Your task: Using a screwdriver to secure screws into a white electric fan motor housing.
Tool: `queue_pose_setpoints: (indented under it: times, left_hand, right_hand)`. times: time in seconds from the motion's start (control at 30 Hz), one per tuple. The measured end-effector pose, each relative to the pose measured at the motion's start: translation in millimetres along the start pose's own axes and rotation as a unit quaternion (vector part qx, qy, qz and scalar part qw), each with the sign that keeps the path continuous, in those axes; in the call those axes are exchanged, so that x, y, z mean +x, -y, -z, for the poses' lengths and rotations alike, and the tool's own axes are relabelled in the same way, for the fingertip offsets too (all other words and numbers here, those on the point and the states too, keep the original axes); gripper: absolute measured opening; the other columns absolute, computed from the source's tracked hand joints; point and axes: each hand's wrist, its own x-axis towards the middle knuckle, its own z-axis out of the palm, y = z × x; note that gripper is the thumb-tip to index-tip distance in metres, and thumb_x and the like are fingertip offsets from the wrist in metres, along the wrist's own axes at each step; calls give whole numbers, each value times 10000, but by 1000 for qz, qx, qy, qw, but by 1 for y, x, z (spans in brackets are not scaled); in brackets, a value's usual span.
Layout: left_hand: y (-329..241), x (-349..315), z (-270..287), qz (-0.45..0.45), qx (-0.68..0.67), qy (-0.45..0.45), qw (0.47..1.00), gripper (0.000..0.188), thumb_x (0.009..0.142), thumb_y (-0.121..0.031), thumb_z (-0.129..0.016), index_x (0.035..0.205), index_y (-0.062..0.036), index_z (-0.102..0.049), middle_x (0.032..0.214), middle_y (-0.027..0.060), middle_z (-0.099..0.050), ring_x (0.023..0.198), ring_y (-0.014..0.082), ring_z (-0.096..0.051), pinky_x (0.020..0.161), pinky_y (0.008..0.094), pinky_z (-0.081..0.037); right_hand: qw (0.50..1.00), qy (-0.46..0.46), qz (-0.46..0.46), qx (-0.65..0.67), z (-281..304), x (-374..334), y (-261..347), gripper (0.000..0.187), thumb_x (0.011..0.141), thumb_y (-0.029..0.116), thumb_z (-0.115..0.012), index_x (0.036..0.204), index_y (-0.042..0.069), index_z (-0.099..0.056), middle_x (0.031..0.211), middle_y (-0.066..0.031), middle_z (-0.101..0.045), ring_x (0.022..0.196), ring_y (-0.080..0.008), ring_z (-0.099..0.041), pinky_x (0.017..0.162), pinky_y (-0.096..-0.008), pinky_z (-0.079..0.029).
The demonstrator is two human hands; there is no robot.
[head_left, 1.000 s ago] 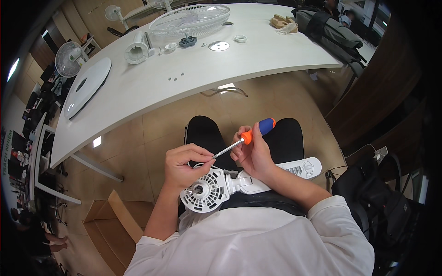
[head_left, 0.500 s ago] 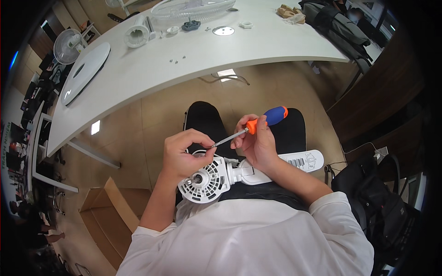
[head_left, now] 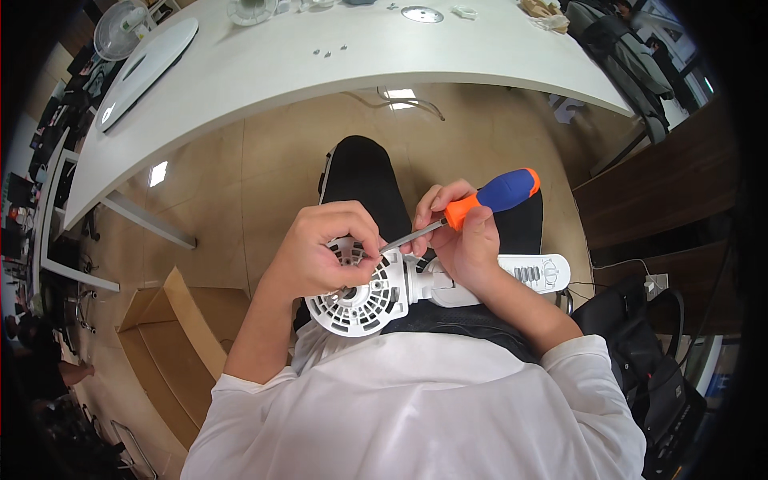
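My right hand (head_left: 464, 240) grips a screwdriver (head_left: 504, 192) with a blue and orange handle, its metal shaft slanting down to the left. At the shaft's tip, the thumb and fingers of my left hand (head_left: 324, 250) are pinched together; whatever they hold is hidden. Both hands are over a white fan's slotted round motor housing (head_left: 370, 316), which rests on my lap with its metal shaft partly covered by my left hand. To the right, the fan's white neck and its panel of buttons (head_left: 534, 276) lie across my thigh, behind my right forearm.
Ahead stands a white table (head_left: 264, 68) bearing several small screws (head_left: 329, 52), a white oval base plate (head_left: 150, 70) and a silver disc (head_left: 422, 14). An open cardboard box (head_left: 172, 352) is on the floor at left. A black bag (head_left: 640, 360) sits at right.
The view has tipped downward, so the table sits higher in the picture. My left hand now covers more of the motor housing, and the screwdriver's tip has come closer to it.
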Motion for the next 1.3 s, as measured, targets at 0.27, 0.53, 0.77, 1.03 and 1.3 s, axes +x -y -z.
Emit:
queue_pose_setpoints:
  times: [0.27, 0.53, 0.77, 1.03, 1.3]
  left_hand:
    - [11, -8, 2, -5, -8, -10, 1000, 186, 656, 80, -775, 760, -45, -686, 789, 49, -692, 752, 164, -727, 592, 253, -533]
    - [16, -14, 2, -8, -72, -15, 997, 178, 691, 78, -798, 753, -44, -683, 795, 63, -702, 803, 177, -747, 597, 254, -537]
    - [15, -13, 0, -8, -92, -29, 995, 188, 700, 79, -809, 756, -47, -681, 803, 66, -703, 823, 174, -747, 602, 256, -535]
    - [18, -13, 2, -9, -86, -26, 996, 193, 711, 55, -834, 776, -51, -686, 825, 60, -707, 816, 173, -743, 626, 257, -531]
    - [18, -16, 7, 2, -93, -4, 996, 266, 692, 96, -842, 876, -2, -678, 913, 101, -664, 892, 253, -747, 789, 340, -605]
  right_hand:
    - [998, 27, -14, -58, -8, 3, 4, 546, 982, 550, -554, 1192, 72, -393, 994, -179, -561, 741, -255, -643, 747, -433, -611]
    - [997, 55, 4, -54, -12, 5, 4, 495, 1009, 483, -569, 1213, 90, -347, 1033, -191, -557, 786, -247, -640, 724, -378, -583]
    - [996, 40, 17, -78, -14, 3, 4, 487, 1010, 485, -565, 1206, 96, -348, 1038, -197, -559, 790, -254, -639, 727, -384, -582]
    - [996, 40, 15, -83, -13, 5, 4, 483, 1014, 485, -557, 1210, 97, -346, 1051, -201, -559, 792, -258, -641, 745, -401, -585]
    - [998, 28, 14, -63, -11, 3, 2, 485, 1014, 498, -540, 1204, 98, -342, 1056, -207, -557, 786, -272, -645, 756, -422, -594]
